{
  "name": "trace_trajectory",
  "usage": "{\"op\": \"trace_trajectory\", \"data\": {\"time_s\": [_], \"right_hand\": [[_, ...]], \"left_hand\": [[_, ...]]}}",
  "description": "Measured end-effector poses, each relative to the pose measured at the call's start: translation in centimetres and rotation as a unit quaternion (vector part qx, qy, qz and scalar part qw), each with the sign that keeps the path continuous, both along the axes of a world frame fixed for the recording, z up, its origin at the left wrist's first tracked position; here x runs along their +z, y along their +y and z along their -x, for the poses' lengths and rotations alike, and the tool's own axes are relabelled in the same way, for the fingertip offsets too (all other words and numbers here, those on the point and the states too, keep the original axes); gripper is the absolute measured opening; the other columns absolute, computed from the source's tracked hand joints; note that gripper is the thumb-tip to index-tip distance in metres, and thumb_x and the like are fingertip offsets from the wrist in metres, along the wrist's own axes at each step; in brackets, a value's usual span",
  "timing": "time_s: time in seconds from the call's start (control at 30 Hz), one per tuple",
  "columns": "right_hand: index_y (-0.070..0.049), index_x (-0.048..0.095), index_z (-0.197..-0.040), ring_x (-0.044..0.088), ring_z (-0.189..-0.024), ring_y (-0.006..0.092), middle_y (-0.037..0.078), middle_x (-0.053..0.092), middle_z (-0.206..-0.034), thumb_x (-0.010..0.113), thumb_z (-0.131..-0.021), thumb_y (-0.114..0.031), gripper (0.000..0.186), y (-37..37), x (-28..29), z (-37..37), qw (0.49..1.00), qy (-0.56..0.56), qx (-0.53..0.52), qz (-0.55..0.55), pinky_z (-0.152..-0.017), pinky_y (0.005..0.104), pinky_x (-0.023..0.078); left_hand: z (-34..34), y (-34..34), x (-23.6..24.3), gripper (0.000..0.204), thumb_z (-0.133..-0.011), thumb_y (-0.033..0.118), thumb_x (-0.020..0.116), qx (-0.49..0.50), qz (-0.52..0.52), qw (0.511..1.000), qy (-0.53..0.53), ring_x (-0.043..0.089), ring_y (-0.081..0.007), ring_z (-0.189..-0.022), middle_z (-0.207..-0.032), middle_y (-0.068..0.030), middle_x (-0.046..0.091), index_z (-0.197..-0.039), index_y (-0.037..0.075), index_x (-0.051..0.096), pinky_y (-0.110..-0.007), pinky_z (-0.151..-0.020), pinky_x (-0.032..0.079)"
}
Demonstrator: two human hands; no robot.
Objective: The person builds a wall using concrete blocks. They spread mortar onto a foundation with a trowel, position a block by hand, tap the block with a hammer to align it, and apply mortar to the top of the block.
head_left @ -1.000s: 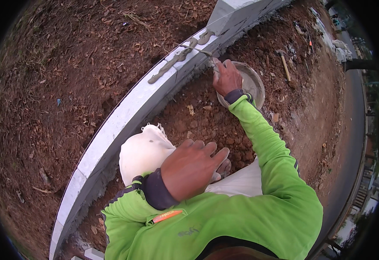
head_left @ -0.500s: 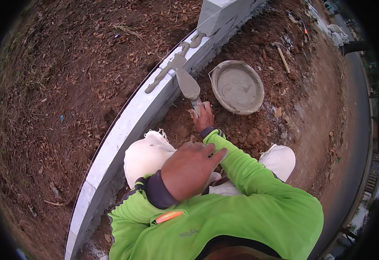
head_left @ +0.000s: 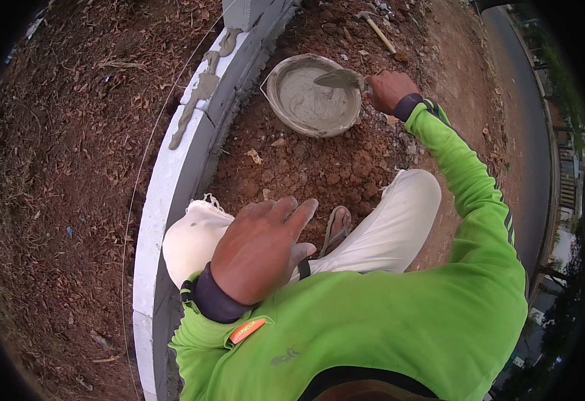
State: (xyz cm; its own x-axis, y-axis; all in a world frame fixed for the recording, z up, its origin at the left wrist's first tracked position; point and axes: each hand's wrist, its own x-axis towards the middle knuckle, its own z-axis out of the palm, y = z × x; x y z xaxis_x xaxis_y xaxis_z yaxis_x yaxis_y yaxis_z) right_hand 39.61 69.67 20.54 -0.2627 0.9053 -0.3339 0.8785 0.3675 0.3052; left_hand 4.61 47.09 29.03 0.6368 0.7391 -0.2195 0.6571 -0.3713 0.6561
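My right hand point(head_left: 393, 91) grips the handle of a trowel point(head_left: 338, 79) at the right rim of a round tub point(head_left: 293, 124). The blade reaches over the wet grey mortar point(head_left: 309, 100) inside. Whether its tip touches the mortar, I cannot tell. My left hand point(head_left: 258, 246) hovers over my bent left knee, palm down, fingers stretched out and holding nothing. To the left runs a low wall of white blocks point(head_left: 163, 175), with a strip of mortar point(head_left: 203, 88) lying on its top toward the far end.
A taller white block point(head_left: 240, 13) stands at the wall's far end. A thin string point(head_left: 147, 146) runs along the wall's left side. Beyond the tub, a hammer point(head_left: 380, 35) with a pale handle lies on the reddish soil. Leaf-strewn ground borders the wall, and a road point(head_left: 521, 134) curves at the right.
My right hand has carried the trowel from beside the wall over to the tub's right side. My left hand stays near my knee. The whole view has shifted.
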Motion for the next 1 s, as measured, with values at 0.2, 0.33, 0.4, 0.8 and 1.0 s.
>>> {"op": "trace_trajectory", "data": {"time_s": [0.2,0.33,0.4,0.8,1.0], "right_hand": [[-0.003,0.073,-0.111,0.075,-0.093,0.0382,0.023,0.075,-0.1,0.063,-0.095,-0.037,0.039,-0.8,-8.3,1.0,0.995,0.034,-0.002,0.089,-0.08,0.0499,0.061],[-0.003,0.072,-0.118,0.075,-0.084,0.0331,0.02,0.075,-0.095,0.06,-0.1,-0.047,0.049,-0.8,-10.6,-3.9,0.955,0.26,-0.105,0.1,-0.073,0.045,0.06],[-0.003,0.071,-0.119,0.073,-0.074,0.0266,0.015,0.074,-0.089,0.057,-0.102,-0.051,0.053,-2.1,-10.4,-5.7,0.897,0.375,-0.19,0.136,-0.065,0.0405,0.058],[0.002,0.067,-0.125,0.062,-0.071,0.0166,0.008,0.066,-0.09,0.056,-0.105,-0.054,0.06,-0.1,-7.0,8.0,0.771,0.575,-0.03,0.273,-0.061,0.0319,0.049],[-0.001,0.066,-0.13,0.071,-0.094,0.0347,0.023,0.072,-0.107,0.055,-0.1,-0.063,0.07,1.2,-6.8,25.9,0.846,0.4,0.314,0.16,-0.088,0.0472,0.055]], "left_hand": [[-0.5,0.0,0.5,0.065,-0.093,0.032,0.074,0.006,0.003,1.0,0.013,0.059,-0.0414,-0.124,-0.136,-0.0227,0.061,-0.149,0.012,0.05,-0.047,-0.107,0.046],[-0.1,-0.6,0.3,0.064,-0.093,0.032,0.074,0.023,0.008,1.0,0.016,0.06,-0.0415,-0.123,-0.135,-0.0231,0.062,-0.148,0.01,0.051,-0.047,-0.106,0.047],[0.1,-0.6,0.1,0.063,-0.093,0.031,0.074,0.033,0.009,0.999,0.019,0.06,-0.0417,-0.122,-0.134,-0.0234,0.062,-0.148,0.009,0.051,-0.047,-0.106,0.047],[-1.6,-1.0,-1.9,0.052,-0.089,0.03,0.074,0.035,-0.046,0.998,0.013,0.067,-0.0339,-0.103,-0.108,-0.0139,0.066,-0.133,0.007,0.06,-0.047,-0.089,0.051],[-3.8,-1.2,-1.6,0.039,-0.085,0.026,0.075,0.052,-0.057,0.997,0.003,0.069,-0.0304,-0.099,-0.102,-0.0096,0.067,-0.117,0.008,0.064,-0.045,-0.085,0.052]]}}
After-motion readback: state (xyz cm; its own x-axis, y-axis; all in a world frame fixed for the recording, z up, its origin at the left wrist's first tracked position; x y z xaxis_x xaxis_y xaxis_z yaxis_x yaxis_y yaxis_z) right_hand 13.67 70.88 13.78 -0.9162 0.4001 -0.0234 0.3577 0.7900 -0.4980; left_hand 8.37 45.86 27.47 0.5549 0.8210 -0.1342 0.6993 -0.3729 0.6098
